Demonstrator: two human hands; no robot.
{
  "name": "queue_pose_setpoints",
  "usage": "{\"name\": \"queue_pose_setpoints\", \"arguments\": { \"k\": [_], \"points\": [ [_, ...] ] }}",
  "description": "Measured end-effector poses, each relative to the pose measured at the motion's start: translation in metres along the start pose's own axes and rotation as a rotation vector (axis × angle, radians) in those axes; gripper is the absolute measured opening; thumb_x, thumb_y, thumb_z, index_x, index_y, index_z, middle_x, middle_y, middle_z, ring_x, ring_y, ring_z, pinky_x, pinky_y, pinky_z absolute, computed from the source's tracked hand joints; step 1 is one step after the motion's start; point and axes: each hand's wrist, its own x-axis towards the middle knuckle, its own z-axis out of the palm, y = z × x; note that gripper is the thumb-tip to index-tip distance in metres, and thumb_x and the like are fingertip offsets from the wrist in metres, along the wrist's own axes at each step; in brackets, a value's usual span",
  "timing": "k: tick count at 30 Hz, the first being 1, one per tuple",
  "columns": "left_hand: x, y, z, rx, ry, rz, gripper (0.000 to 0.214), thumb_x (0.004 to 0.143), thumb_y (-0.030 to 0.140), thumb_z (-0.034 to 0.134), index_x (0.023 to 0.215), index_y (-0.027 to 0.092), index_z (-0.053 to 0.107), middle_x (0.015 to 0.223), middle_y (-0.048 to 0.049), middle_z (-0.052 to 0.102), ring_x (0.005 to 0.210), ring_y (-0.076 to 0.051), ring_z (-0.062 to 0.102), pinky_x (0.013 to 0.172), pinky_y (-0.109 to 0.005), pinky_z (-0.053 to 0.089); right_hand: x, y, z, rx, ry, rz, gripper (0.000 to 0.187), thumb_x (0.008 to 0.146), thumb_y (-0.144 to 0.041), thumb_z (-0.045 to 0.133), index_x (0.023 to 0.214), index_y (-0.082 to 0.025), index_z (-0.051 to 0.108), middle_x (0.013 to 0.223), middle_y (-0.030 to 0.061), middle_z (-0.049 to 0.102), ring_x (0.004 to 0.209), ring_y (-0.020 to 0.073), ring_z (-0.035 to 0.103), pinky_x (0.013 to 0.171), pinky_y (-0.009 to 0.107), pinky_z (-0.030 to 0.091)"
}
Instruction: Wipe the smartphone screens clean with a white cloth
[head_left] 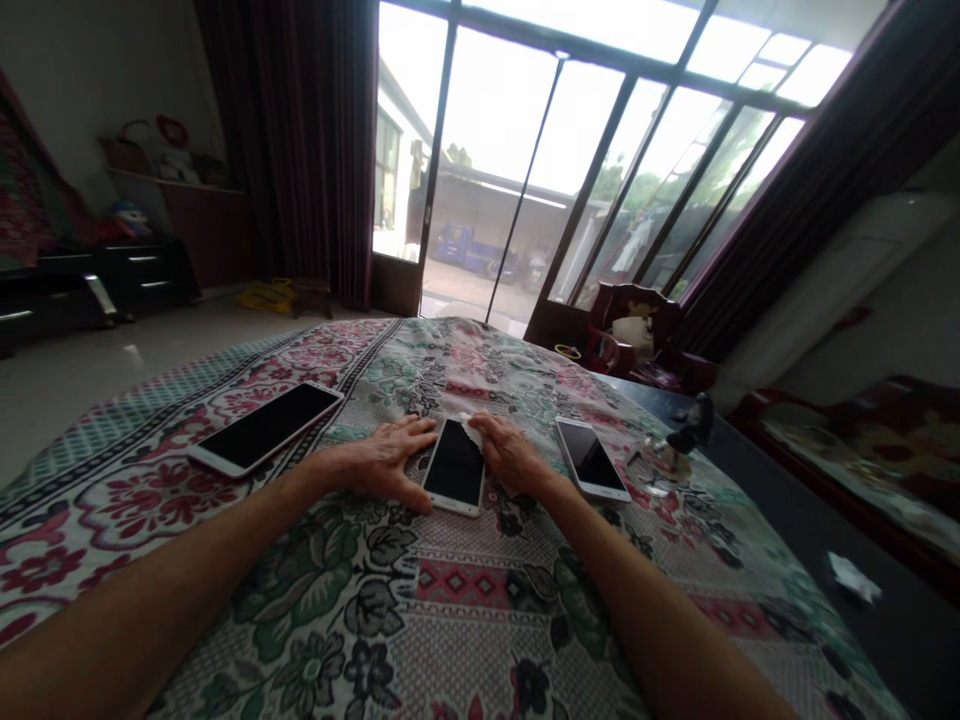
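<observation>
A white smartphone (455,467) with a dark screen lies face up on the patterned cloth between my hands. My left hand (388,462) is spread flat on its left side, with the thumb at the lower corner and fingertips near the upper edge. Fingers bent, my right hand (510,452) presses a white tissue (471,430) against the phone's upper right side; most of the tissue is hidden under the hand. To the left lies a larger white smartphone (268,430), screen up. Right of my right hand rests another white smartphone (592,460), also dark-screened.
The floral cloth (457,630) covers the table. At its right stand a clear glass item (660,470) and a dark object (691,425). A crumpled white tissue (853,578) lies on the dark surface at right. Wooden chairs and glass doors are beyond.
</observation>
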Motion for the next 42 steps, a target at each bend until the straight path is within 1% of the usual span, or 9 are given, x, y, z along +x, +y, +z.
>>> {"name": "queue_pose_setpoints", "arguments": {
  "k": [5, 12, 14, 17, 21, 25, 28, 35, 42],
  "points": [
    [-0.003, -0.013, -0.01, -0.045, 0.039, 0.058, 0.083, 0.074, 0.059, 0.07, 0.147, 0.029, 0.044, 0.163, -0.0073, 0.026, 0.149, -0.03, 0.026, 0.118, -0.045, 0.027, -0.005, -0.007, -0.014, -0.121, 0.052, 0.172, 0.03, 0.08, -0.008, 0.052, 0.103, -0.018, 0.068, 0.108, 0.0093, 0.069, 0.102, 0.0212, 0.061, 0.092, 0.033, 0.044],
    [-0.002, -0.028, -0.018, -0.049, 0.287, -0.068, 0.05, 0.082, 0.052, 0.058, 0.123, 0.025, 0.068, 0.148, -0.0051, 0.053, 0.135, -0.028, 0.05, 0.113, -0.037, 0.036, -0.011, -0.011, -0.027, -0.233, 0.032, 0.323, 0.023, 0.081, -0.015, 0.052, 0.095, -0.019, 0.07, 0.1, 0.0098, 0.068, 0.086, 0.0202, 0.062, 0.077, 0.03, 0.044],
    [-0.003, -0.025, -0.019, -0.034, 0.234, -0.072, 0.05, 0.079, 0.054, 0.061, 0.122, 0.029, 0.068, 0.148, -0.0031, 0.053, 0.135, -0.028, 0.05, 0.113, -0.039, 0.037, -0.01, -0.013, -0.029, -0.254, 0.016, 0.341, 0.021, 0.081, -0.016, 0.053, 0.093, -0.019, 0.07, 0.098, 0.01, 0.068, 0.087, 0.021, 0.062, 0.077, 0.03, 0.043],
    [-0.003, -0.015, -0.016, -0.008, 0.114, -0.093, 0.073, 0.07, 0.066, 0.066, 0.131, 0.025, 0.061, 0.155, -0.009, 0.043, 0.143, -0.034, 0.038, 0.115, -0.045, 0.033, -0.008, -0.016, -0.033, -0.268, 0.037, 0.352, 0.019, 0.081, -0.017, 0.054, 0.09, -0.018, 0.071, 0.096, 0.0114, 0.068, 0.086, 0.0226, 0.062, 0.077, 0.032, 0.044],
    [0.005, -0.008, 0.0, 0.021, 0.175, -0.108, 0.092, 0.064, 0.071, 0.07, 0.137, 0.018, 0.054, 0.159, -0.0167, 0.034, 0.146, -0.04, 0.028, 0.116, -0.05, 0.031, -0.007, -0.016, -0.028, -0.219, 0.172, 0.268, 0.022, 0.081, -0.015, 0.053, 0.096, -0.017, 0.069, 0.1, 0.0113, 0.066, 0.086, 0.0217, 0.062, 0.08, 0.033, 0.046],
    [0.011, -0.012, 0.011, 0.006, 0.211, -0.08, 0.091, 0.068, 0.069, 0.068, 0.142, 0.019, 0.048, 0.159, -0.0152, 0.035, 0.145, -0.04, 0.031, 0.116, -0.05, 0.031, -0.008, -0.009, -0.014, -0.141, 0.155, 0.077, 0.026, 0.084, -0.016, 0.054, 0.107, -0.021, 0.067, 0.118, 0.0099, 0.064, 0.105, 0.0229, 0.061, 0.094, 0.037, 0.045],
    [0.01, -0.016, 0.008, 0.004, 0.243, -0.09, 0.097, 0.067, 0.068, 0.069, 0.146, 0.02, 0.042, 0.16, -0.0153, 0.033, 0.146, -0.04, 0.028, 0.117, -0.05, 0.029, -0.008, -0.007, -0.009, -0.128, 0.171, 0.06, 0.031, 0.086, -0.024, 0.057, 0.116, -0.02, 0.064, 0.132, 0.0119, 0.058, 0.119, 0.0269, 0.056, 0.103, 0.042, 0.042],
    [0.008, -0.022, 0.001, -0.008, 0.253, -0.097, 0.084, 0.061, 0.071, 0.073, 0.127, 0.019, 0.062, 0.154, -0.014, 0.042, 0.143, -0.038, 0.035, 0.117, -0.045, 0.031, -0.013, -0.018, -0.01, -0.134, 0.054, 0.049, 0.026, 0.092, -0.016, 0.044, 0.099, -0.018, 0.069, 0.119, 0.012, 0.067, 0.114, 0.0249, 0.059, 0.104, 0.041, 0.043],
    [0.01, -0.027, 0.008, 0.007, 0.274, -0.077, 0.082, 0.065, 0.071, 0.071, 0.13, 0.021, 0.062, 0.154, -0.0116, 0.043, 0.142, -0.038, 0.036, 0.117, -0.047, 0.031, -0.011, -0.031, 0.002, -0.086, 0.045, -0.099, 0.03, 0.091, -0.013, 0.044, 0.109, -0.016, 0.069, 0.129, 0.012, 0.064, 0.122, 0.0233, 0.056, 0.112, 0.04, 0.037]
  ]
}}
